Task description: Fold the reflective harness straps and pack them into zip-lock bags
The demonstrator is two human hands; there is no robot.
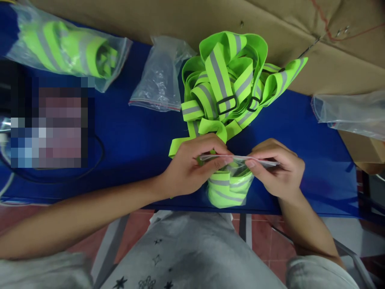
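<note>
Both hands pinch the top edge of a clear zip bag [231, 196] near the table's front edge. Inside the bag sits a rolled neon-green strap with grey reflective stripes. My left hand [198, 162] grips the left part of the bag's mouth between thumb and fingers. On the right part, my right hand [275, 166] pinches the same edge, and the two thumbs are a short way apart. The bag's mouth looks flat between them; whether it is sealed I cannot tell. Just behind the hands lies a loose heap of neon-green reflective straps [215, 74] with black buckles.
A filled bag of green straps [69, 50] lies at the back left of the blue table [141, 148]. Beside the heap is a clear bag [162, 74]. More clear plastic [355, 112] and cardboard [365, 154] are at right. A black cable [100, 148] curls at left.
</note>
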